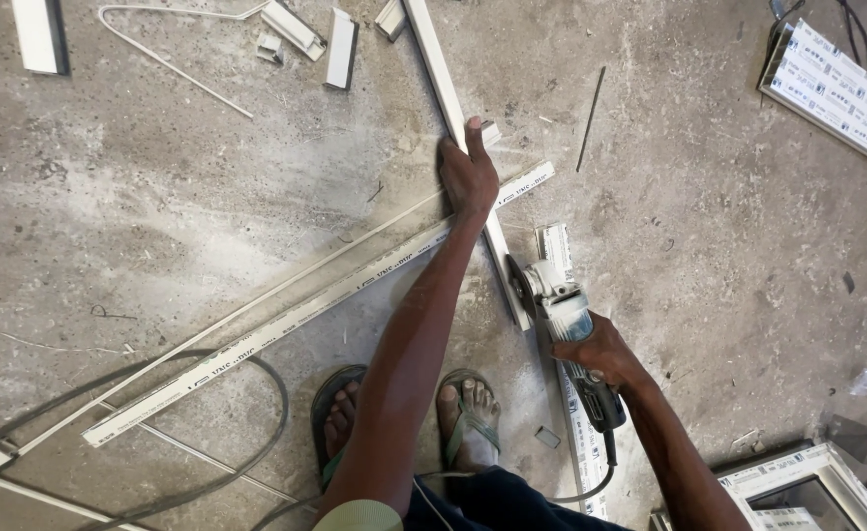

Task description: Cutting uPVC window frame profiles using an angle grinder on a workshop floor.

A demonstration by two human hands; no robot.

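Head view: left hand [469, 175] flat, fingers spread, pressing white plastic strip [453, 108] onto dusty concrete floor [158, 197]. Right hand [598, 349] gripped round angle grinder [563, 313], disc at strip's near end. Long white profile [286, 320] crosses beneath strip. Offcuts far left, grey cable [274, 393] near left, window frame [807, 477] near right.

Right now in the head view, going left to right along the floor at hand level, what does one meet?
Long white profile strip → left hand pressing on the narrow white strip → angle grinder → right hand gripping it → stacked white profiles.
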